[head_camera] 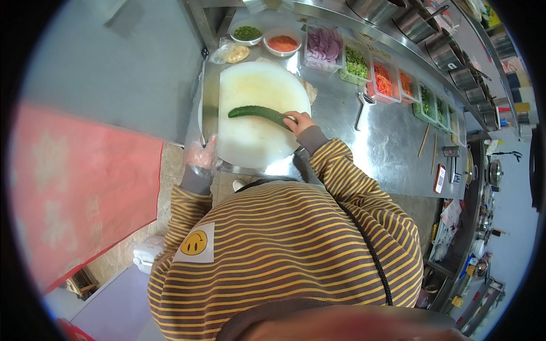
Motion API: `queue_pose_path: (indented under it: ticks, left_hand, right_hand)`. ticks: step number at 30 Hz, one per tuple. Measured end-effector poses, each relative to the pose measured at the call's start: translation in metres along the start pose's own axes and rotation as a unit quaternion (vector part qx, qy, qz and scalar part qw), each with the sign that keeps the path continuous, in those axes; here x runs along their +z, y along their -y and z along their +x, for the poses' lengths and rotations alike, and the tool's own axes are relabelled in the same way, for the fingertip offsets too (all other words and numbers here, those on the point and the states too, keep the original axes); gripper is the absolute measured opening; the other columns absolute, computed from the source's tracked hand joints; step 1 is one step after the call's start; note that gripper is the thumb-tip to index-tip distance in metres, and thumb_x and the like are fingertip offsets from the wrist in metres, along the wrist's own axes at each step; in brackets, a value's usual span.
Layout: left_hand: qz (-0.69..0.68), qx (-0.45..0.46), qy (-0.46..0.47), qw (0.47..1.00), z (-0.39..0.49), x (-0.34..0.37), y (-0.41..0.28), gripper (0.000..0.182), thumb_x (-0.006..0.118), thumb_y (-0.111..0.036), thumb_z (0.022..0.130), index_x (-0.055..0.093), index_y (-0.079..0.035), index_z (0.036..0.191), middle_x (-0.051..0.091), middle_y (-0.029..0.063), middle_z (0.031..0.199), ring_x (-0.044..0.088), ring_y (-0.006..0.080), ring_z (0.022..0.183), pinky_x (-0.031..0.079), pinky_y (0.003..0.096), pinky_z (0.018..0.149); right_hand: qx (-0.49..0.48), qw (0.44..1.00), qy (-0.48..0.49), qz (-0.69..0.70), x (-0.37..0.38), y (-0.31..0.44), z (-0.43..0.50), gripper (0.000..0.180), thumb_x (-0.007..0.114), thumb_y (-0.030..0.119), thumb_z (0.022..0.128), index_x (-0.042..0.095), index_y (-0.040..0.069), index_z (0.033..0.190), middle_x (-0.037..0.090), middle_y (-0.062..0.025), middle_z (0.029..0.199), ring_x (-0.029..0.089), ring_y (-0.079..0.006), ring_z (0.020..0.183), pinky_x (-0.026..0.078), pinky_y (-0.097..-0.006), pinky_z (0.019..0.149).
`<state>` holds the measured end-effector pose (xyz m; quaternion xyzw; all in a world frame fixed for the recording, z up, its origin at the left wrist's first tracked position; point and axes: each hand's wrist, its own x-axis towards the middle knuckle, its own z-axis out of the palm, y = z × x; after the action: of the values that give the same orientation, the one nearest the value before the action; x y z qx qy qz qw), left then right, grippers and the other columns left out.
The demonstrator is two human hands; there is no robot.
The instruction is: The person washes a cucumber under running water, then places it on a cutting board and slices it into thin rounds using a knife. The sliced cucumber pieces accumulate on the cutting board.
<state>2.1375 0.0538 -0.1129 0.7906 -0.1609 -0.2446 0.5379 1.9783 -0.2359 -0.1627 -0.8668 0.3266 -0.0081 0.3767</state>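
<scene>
A dark green cucumber lies across the round white cutting board. My right hand, bare, grips the cucumber's right end near the board's edge. My left hand wears a clear plastic glove and is closed around the handle of a broad kitchen knife. The knife's blade points away from me along the left side of the board, apart from the cucumber. The handle is mostly hidden by the glove.
Behind the board stand bowls of chopped greens and minced orange food. Clear bins with sliced red onion and shredded carrot line the back. A white peeler lies to the right. Metal pots sit on the shelf above.
</scene>
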Motion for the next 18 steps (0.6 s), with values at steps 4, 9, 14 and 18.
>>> queue_pose_path:
  ticks: [4, 9, 14, 18]
  left_hand:
    - [-0.013, -0.101, 0.009, 0.995, -0.033, -0.006, -0.016, 0.042, 0.062, -0.025, 0.089, 0.051, 0.004, 0.117, 0.057, 0.0059, 0.072, 0.053, 0.0154, 0.057, 0.043, 0.0302, 0.05]
    - [0.072, -0.033, 0.097, 0.992, -0.066, -0.013, -0.023, 0.043, 0.06, -0.025, 0.088, 0.051, 0.004, 0.118, 0.064, 0.0113, 0.082, 0.06, 0.0228, 0.076, 0.048, 0.0366, 0.072]
    - [0.172, -0.063, 0.118, 0.976, -0.084, -0.02, -0.005, 0.04, 0.057, -0.03, 0.089, 0.06, 0.007, 0.101, 0.063, 0.0181, 0.075, 0.061, 0.0248, 0.075, 0.046, 0.0391, 0.068]
    - [0.109, -0.051, 0.058, 0.991, -0.081, -0.015, 0.016, 0.044, 0.056, -0.035, 0.09, 0.062, 0.009, 0.091, 0.063, 0.022, 0.074, 0.062, 0.0277, 0.072, 0.045, 0.0408, 0.066]
  right_hand:
    - [0.035, 0.999, 0.022, -0.034, 0.011, 0.003, -0.004, 0.045, 0.062, 0.039, 0.085, 0.054, 0.025, 0.127, 0.048, -0.0165, 0.119, 0.053, -0.0334, 0.106, 0.045, -0.0394, 0.09]
    - [0.0, 0.985, -0.009, -0.171, 0.003, 0.004, -0.023, 0.059, 0.066, 0.043, 0.078, 0.051, 0.022, 0.132, 0.037, -0.0142, 0.136, 0.037, -0.0312, 0.126, 0.03, -0.05, 0.104]
    - [-0.097, 0.978, -0.043, -0.181, -0.005, 0.028, -0.017, 0.062, 0.067, 0.046, 0.076, 0.051, 0.021, 0.131, 0.037, -0.0141, 0.141, 0.032, -0.0313, 0.131, 0.02, -0.0585, 0.106]
    - [-0.196, 0.964, -0.082, -0.159, 0.021, 0.057, 0.011, 0.043, 0.063, 0.037, 0.081, 0.06, 0.02, 0.12, 0.05, -0.0114, 0.13, 0.043, -0.0292, 0.124, 0.029, -0.0559, 0.102]
